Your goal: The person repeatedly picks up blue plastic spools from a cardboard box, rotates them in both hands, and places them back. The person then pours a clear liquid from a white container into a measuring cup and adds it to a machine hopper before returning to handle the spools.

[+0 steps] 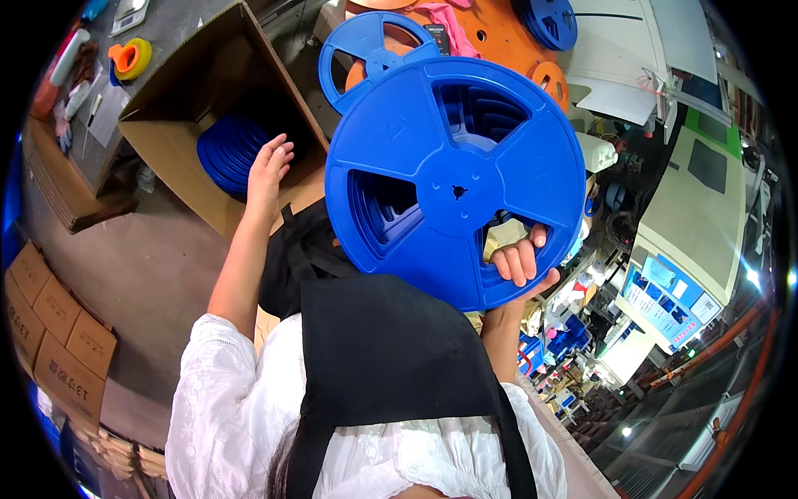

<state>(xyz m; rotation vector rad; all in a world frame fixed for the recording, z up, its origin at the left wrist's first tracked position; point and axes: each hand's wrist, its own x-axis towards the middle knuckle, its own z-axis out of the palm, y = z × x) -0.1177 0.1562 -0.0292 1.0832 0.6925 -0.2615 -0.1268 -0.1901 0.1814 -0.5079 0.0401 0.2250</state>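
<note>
We look down at our two bare hands, with a large blue plastic reel point(490, 195) held up in front of us, right of centre, its flat face turned toward us. Our right hand point(525, 259) grips it at the near right: the fingers curl through one of its openings, beside the rim. Through the other openings we see more blue layers behind the face.

Our left hand point(270, 166) is raised and loosely open, the fingers half bent, with nothing visible in it. It is at the mouth of an open cardboard box point(166, 179) on the far left; we cannot tell whether it touches the box. Inside lie blue reels point(229, 154) packed side by side.

Beyond the large reel, a smaller blue reel point(384, 61) and a pink cloth point(451, 25) lie on an orange surface point(499, 40). At the far left, a yellow and orange ring point(133, 58) sits on a grey table point(179, 46). Stacked cartons point(71, 366) stand near left, and a pale machine point(698, 200) is on the right. We wear a black apron point(382, 349) over a white top point(220, 407).
</note>
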